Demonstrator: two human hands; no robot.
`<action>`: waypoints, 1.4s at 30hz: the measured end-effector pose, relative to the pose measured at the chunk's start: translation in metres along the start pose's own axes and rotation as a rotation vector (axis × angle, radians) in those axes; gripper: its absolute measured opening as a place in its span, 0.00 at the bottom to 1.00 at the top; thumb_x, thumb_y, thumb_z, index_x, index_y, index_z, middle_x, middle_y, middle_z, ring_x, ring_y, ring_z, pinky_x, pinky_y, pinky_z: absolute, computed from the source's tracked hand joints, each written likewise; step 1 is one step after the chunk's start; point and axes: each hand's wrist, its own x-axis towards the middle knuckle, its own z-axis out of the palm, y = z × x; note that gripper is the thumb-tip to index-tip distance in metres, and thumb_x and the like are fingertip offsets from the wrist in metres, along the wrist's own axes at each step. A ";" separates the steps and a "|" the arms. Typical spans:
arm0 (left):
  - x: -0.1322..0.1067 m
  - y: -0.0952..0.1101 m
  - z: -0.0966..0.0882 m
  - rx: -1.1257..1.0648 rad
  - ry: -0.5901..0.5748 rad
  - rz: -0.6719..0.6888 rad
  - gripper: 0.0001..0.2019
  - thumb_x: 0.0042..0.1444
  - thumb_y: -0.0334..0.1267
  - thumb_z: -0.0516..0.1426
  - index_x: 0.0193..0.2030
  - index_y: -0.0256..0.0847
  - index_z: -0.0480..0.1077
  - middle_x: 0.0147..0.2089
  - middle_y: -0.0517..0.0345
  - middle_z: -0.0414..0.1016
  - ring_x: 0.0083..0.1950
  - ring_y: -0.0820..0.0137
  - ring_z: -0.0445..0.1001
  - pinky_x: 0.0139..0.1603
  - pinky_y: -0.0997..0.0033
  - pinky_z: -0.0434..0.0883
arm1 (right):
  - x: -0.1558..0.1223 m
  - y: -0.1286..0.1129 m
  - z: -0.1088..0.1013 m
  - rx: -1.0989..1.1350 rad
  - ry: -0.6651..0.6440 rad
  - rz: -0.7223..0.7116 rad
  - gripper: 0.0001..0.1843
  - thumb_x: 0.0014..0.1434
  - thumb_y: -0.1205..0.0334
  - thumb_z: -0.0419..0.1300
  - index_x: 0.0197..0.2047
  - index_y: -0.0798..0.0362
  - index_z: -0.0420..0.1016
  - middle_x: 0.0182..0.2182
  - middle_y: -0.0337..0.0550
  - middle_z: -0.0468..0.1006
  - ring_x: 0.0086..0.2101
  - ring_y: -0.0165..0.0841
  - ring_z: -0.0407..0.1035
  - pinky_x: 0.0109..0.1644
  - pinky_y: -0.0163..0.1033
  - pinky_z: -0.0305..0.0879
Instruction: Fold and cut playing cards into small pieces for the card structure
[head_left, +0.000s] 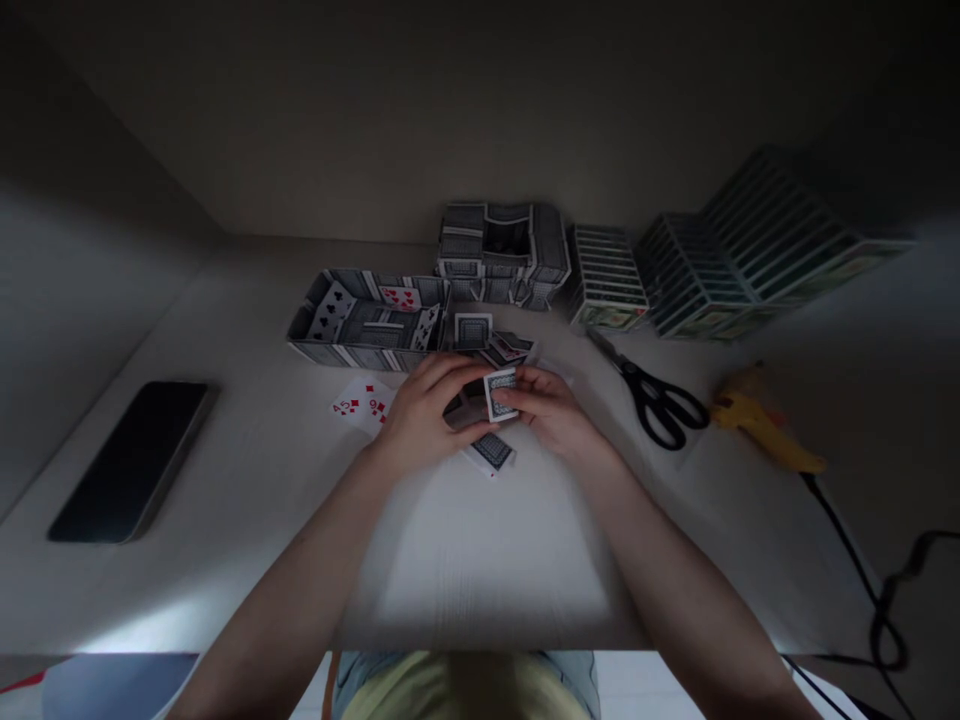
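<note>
One card [504, 381] held by left fingers [459, 377], right fingers [529, 402]; card faces [331, 310] inside open box [352, 355].

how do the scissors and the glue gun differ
The scissors have black handles; the glue gun is mostly yellow.
The glue gun has a black cord; the scissors have none.
The scissors lie nearer the right hand; the glue gun lies farther out.
Both rest on the table, unheld.
</note>
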 end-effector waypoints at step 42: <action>-0.004 -0.003 0.006 0.012 -0.003 -0.044 0.24 0.44 0.42 0.62 0.50 0.43 0.66 0.47 0.52 0.70 0.49 0.64 0.68 0.50 0.60 0.67 | 0.003 0.002 -0.002 -0.196 0.198 -0.145 0.11 0.42 0.55 0.65 0.26 0.53 0.74 0.22 0.35 0.73 0.22 0.26 0.63 0.27 0.33 0.58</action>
